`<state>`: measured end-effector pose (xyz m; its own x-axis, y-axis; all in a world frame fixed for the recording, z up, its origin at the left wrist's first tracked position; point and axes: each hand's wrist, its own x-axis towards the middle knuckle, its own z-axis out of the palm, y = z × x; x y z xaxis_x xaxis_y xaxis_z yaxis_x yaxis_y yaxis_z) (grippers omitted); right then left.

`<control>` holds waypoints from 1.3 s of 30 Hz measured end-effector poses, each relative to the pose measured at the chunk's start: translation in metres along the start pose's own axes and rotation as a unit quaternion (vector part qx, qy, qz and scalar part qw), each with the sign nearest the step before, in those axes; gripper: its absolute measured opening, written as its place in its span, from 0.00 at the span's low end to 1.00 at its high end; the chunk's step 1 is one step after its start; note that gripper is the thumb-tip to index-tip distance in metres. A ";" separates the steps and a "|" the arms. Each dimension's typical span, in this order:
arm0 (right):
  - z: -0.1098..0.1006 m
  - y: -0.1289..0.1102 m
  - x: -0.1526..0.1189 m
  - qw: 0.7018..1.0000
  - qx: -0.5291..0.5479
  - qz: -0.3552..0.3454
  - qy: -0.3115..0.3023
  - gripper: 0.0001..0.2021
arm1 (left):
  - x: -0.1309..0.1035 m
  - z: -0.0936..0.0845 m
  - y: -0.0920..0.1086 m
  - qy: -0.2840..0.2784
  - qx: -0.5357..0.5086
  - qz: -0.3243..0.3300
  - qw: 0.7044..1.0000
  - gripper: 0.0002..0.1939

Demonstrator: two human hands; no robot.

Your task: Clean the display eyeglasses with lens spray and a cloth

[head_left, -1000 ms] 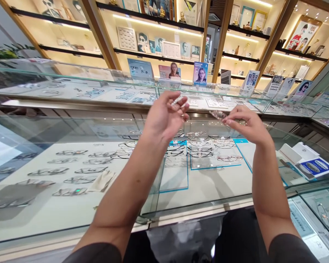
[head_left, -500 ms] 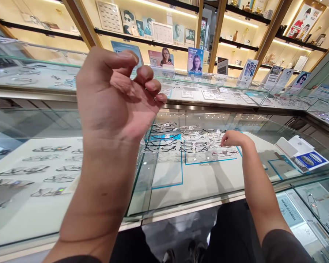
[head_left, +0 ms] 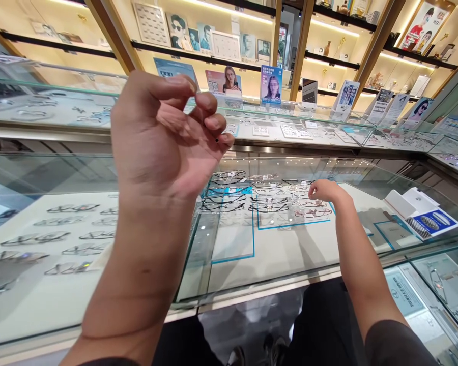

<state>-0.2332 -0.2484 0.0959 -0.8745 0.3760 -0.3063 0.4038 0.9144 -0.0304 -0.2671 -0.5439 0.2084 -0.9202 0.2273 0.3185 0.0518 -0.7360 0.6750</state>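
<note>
My left hand (head_left: 171, 132) is raised close to the camera, palm toward me, its fingers curled and pressed near the thumb. A tiny dark speck shows by its fingertips; what it holds, if anything, is too small to name. Farther off, my right hand (head_left: 324, 191) is closed in a pinch at the right end of the rows of eyeglasses (head_left: 269, 204) on the glass counter (head_left: 290, 254). Thin pinkish frames (head_left: 312, 211) lie just below its fingertips. Whether the fingers grip a pair cannot be made out.
More eyeglasses (head_left: 73, 208) lie in the case at the left. A white and blue box (head_left: 432, 222) stands at the right. Beyond are another glass display case (head_left: 297, 131), upright cards (head_left: 272, 85) and lit wall shelves (head_left: 198, 55).
My left hand has shifted slightly right and down, still curled. My right hand has barely moved over the eyeglasses.
</note>
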 end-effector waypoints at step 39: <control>0.045 -0.104 0.005 0.809 0.256 -0.379 0.370 0.14 | 0.028 -0.139 -0.123 -0.055 0.300 -0.146 0.941 0.27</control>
<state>-0.2672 -0.3482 0.0552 -0.7676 -0.1031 0.6326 -0.4309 0.8136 -0.3903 -0.3534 -0.5351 0.0419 -0.8856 0.4523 0.1056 0.0428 -0.1469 0.9882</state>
